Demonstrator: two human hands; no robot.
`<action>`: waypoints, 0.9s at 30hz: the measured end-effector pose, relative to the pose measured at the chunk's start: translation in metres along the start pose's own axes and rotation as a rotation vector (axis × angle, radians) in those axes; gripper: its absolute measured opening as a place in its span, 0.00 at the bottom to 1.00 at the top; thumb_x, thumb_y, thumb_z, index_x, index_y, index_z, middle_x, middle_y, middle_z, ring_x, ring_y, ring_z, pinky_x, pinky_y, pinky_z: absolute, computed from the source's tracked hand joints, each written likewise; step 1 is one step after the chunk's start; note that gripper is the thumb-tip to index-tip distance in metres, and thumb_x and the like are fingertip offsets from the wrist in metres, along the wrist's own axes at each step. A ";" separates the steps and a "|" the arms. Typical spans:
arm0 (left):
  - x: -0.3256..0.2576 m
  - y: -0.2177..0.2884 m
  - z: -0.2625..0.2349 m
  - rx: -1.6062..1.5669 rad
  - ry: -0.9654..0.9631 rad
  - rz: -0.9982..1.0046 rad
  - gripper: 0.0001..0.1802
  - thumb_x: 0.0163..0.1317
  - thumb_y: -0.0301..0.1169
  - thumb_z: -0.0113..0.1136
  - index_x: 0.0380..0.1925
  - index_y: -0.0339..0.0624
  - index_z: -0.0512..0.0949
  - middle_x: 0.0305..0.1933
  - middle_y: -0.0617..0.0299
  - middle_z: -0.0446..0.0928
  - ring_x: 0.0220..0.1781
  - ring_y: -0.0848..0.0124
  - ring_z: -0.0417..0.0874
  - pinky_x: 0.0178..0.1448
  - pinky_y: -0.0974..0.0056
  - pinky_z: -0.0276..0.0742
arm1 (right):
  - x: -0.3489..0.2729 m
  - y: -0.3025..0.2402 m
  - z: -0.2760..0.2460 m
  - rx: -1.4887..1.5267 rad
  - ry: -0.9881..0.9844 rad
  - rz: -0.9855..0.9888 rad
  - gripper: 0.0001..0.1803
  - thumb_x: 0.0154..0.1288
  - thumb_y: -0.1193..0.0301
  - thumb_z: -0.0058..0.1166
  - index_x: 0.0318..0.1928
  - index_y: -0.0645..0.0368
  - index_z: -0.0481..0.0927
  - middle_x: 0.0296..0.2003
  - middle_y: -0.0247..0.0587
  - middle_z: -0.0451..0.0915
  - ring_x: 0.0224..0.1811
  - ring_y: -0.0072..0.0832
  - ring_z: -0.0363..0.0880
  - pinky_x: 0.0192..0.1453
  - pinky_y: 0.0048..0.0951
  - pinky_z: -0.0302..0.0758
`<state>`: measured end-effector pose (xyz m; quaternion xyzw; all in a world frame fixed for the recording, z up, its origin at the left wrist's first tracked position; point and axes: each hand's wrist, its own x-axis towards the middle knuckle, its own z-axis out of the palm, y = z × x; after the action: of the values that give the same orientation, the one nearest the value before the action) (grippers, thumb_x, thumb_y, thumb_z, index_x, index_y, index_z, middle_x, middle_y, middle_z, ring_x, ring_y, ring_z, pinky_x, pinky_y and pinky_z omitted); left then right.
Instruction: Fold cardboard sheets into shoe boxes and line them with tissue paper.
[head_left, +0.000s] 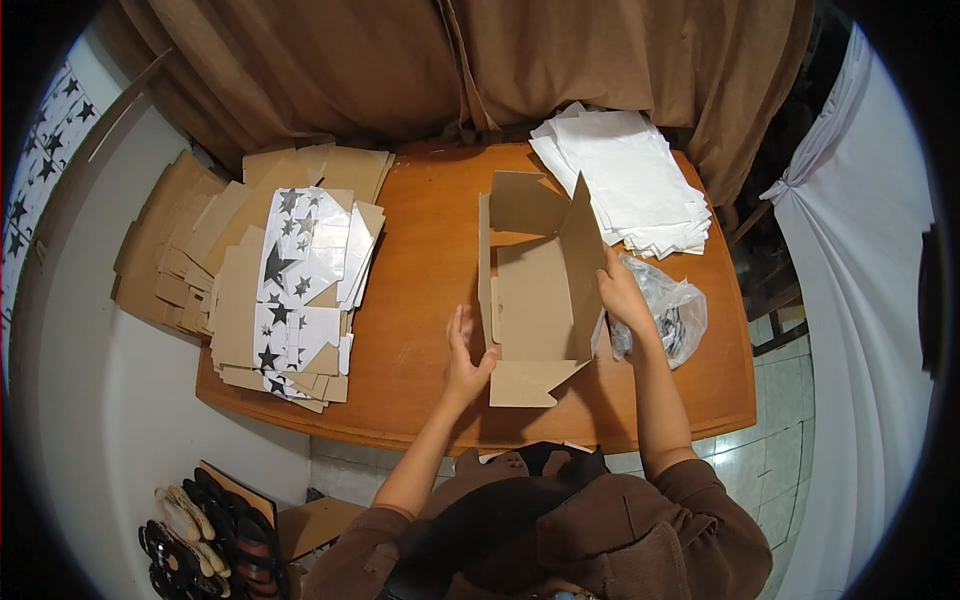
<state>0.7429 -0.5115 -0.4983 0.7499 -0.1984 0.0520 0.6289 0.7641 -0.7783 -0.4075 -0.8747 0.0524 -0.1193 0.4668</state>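
The open cardboard box [535, 300], long axis twelve-to-six, lies at one o'clock from the spread left grip [468, 360], its three-o'clock wall clamped by the right grip [624, 292].

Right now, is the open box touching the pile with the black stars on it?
Apart. The head view shows a strip of brown tabletop between the cardboard box and the star-printed pile.

The person's left hand [468, 368], thumb apart from the fingers [459, 325], is below centre; the right hand [624, 294] higher, right of centre.
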 end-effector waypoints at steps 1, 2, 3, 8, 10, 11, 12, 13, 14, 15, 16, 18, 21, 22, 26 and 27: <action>-0.003 -0.002 0.004 -0.198 0.002 -0.056 0.41 0.57 0.26 0.53 0.68 0.37 0.43 0.67 0.42 0.52 0.69 0.53 0.57 0.69 0.52 0.56 | 0.000 -0.002 -0.001 -0.068 -0.021 0.029 0.30 0.59 0.75 0.37 0.62 0.76 0.56 0.42 0.73 0.74 0.49 0.58 0.74 0.56 0.44 0.68; -0.008 -0.003 0.005 -0.198 0.004 -0.058 0.41 0.57 0.26 0.53 0.68 0.37 0.43 0.67 0.42 0.52 0.69 0.53 0.57 0.69 0.52 0.56 | 0.000 -0.003 -0.002 -0.137 -0.042 0.058 0.30 0.59 0.75 0.37 0.62 0.76 0.56 0.39 0.73 0.75 0.46 0.59 0.75 0.53 0.46 0.69; -0.009 0.006 0.007 -0.213 -0.033 -0.125 0.39 0.59 0.25 0.51 0.67 0.36 0.43 0.66 0.42 0.55 0.67 0.55 0.60 0.68 0.53 0.58 | 0.001 0.001 -0.002 -0.138 -0.040 0.060 0.30 0.59 0.75 0.37 0.62 0.76 0.56 0.39 0.73 0.75 0.46 0.59 0.75 0.53 0.46 0.69; -0.016 -0.009 0.018 -0.223 -0.050 -0.222 0.35 0.61 0.23 0.48 0.66 0.34 0.45 0.62 0.43 0.61 0.63 0.61 0.66 0.65 0.59 0.63 | -0.001 0.017 0.009 -0.228 -0.093 0.082 0.30 0.59 0.75 0.38 0.63 0.71 0.56 0.38 0.73 0.75 0.44 0.60 0.75 0.51 0.49 0.70; -0.014 -0.017 0.020 -0.303 -0.073 -0.294 0.34 0.61 0.23 0.48 0.65 0.32 0.46 0.60 0.45 0.64 0.61 0.62 0.68 0.64 0.60 0.63 | -0.003 0.018 0.014 -0.207 -0.078 0.071 0.30 0.58 0.75 0.38 0.63 0.70 0.56 0.39 0.72 0.75 0.44 0.60 0.75 0.52 0.49 0.69; -0.012 -0.024 0.020 -0.303 -0.074 -0.296 0.34 0.61 0.23 0.48 0.65 0.32 0.46 0.60 0.45 0.64 0.61 0.62 0.68 0.64 0.60 0.63 | -0.004 0.018 0.016 -0.184 -0.061 0.057 0.30 0.58 0.75 0.38 0.63 0.69 0.56 0.40 0.72 0.75 0.45 0.59 0.75 0.53 0.50 0.69; -0.009 -0.030 0.018 -0.264 -0.081 -0.232 0.34 0.61 0.22 0.48 0.65 0.32 0.46 0.60 0.46 0.63 0.60 0.62 0.67 0.64 0.61 0.63 | -0.003 0.016 0.017 -0.183 -0.062 0.058 0.30 0.58 0.75 0.38 0.63 0.69 0.56 0.40 0.72 0.75 0.45 0.59 0.75 0.53 0.50 0.69; -0.007 -0.034 0.016 -0.224 -0.088 -0.167 0.34 0.61 0.22 0.48 0.65 0.32 0.46 0.61 0.48 0.63 0.60 0.62 0.67 0.64 0.61 0.63 | -0.003 0.015 0.018 -0.195 -0.075 0.066 0.30 0.58 0.74 0.38 0.63 0.69 0.56 0.40 0.72 0.75 0.46 0.60 0.75 0.53 0.50 0.68; -0.007 -0.038 0.016 -0.223 -0.087 -0.168 0.34 0.61 0.22 0.48 0.65 0.32 0.46 0.61 0.48 0.63 0.60 0.62 0.67 0.64 0.61 0.63 | -0.002 0.013 0.019 -0.207 -0.088 0.074 0.31 0.58 0.74 0.38 0.63 0.69 0.56 0.41 0.72 0.75 0.46 0.60 0.74 0.54 0.50 0.68; -0.006 -0.037 0.019 -0.270 -0.076 -0.173 0.36 0.60 0.23 0.49 0.66 0.34 0.46 0.62 0.47 0.62 0.63 0.61 0.64 0.65 0.59 0.61 | -0.001 0.013 0.020 -0.207 -0.087 0.076 0.31 0.58 0.74 0.38 0.63 0.69 0.56 0.41 0.72 0.75 0.46 0.60 0.74 0.54 0.50 0.68; -0.006 -0.034 0.020 -0.318 -0.065 -0.178 0.37 0.59 0.24 0.50 0.66 0.35 0.45 0.63 0.46 0.60 0.66 0.59 0.61 0.67 0.57 0.59 | -0.001 0.014 0.020 -0.208 -0.080 0.093 0.31 0.58 0.74 0.38 0.63 0.70 0.56 0.41 0.71 0.75 0.46 0.59 0.75 0.54 0.49 0.68; -0.008 -0.030 0.017 -0.090 -0.034 -0.085 0.40 0.58 0.25 0.53 0.67 0.38 0.45 0.64 0.44 0.59 0.69 0.58 0.56 0.69 0.55 0.54 | -0.002 0.014 0.023 -0.209 -0.072 0.108 0.31 0.58 0.73 0.39 0.64 0.70 0.55 0.41 0.71 0.75 0.46 0.59 0.75 0.54 0.49 0.68; 0.003 -0.009 0.003 0.454 0.069 0.372 0.42 0.57 0.30 0.57 0.68 0.43 0.46 0.67 0.42 0.54 0.73 0.57 0.48 0.73 0.53 0.45 | -0.004 0.015 0.025 -0.207 -0.029 0.121 0.31 0.58 0.72 0.38 0.64 0.71 0.55 0.40 0.71 0.75 0.45 0.59 0.75 0.53 0.49 0.69; 0.011 0.007 -0.003 0.768 0.146 0.738 0.42 0.57 0.33 0.58 0.68 0.45 0.48 0.69 0.43 0.52 0.74 0.57 0.44 0.75 0.53 0.40 | -0.003 0.012 0.024 -0.222 -0.047 0.152 0.31 0.58 0.72 0.38 0.63 0.71 0.55 0.43 0.72 0.74 0.47 0.59 0.75 0.54 0.48 0.69; 0.024 0.037 -0.007 1.164 -0.090 1.001 0.38 0.58 0.37 0.55 0.68 0.48 0.54 0.71 0.49 0.51 0.75 0.59 0.44 0.76 0.54 0.36 | -0.004 0.009 0.031 -0.267 -0.038 0.135 0.31 0.58 0.73 0.38 0.63 0.73 0.56 0.52 0.73 0.68 0.53 0.57 0.72 0.59 0.46 0.66; 0.027 0.043 -0.004 1.238 -0.241 0.901 0.37 0.58 0.37 0.53 0.67 0.48 0.55 0.72 0.52 0.52 0.75 0.59 0.46 0.76 0.54 0.35 | -0.003 0.012 0.033 -0.267 -0.037 0.133 0.31 0.58 0.73 0.38 0.63 0.73 0.56 0.52 0.73 0.68 0.53 0.57 0.72 0.59 0.46 0.66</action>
<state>0.7527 -0.5200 -0.4486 0.8123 -0.4860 0.3223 -0.0123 0.7698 -0.7577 -0.4360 -0.9258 0.1170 -0.0640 0.3538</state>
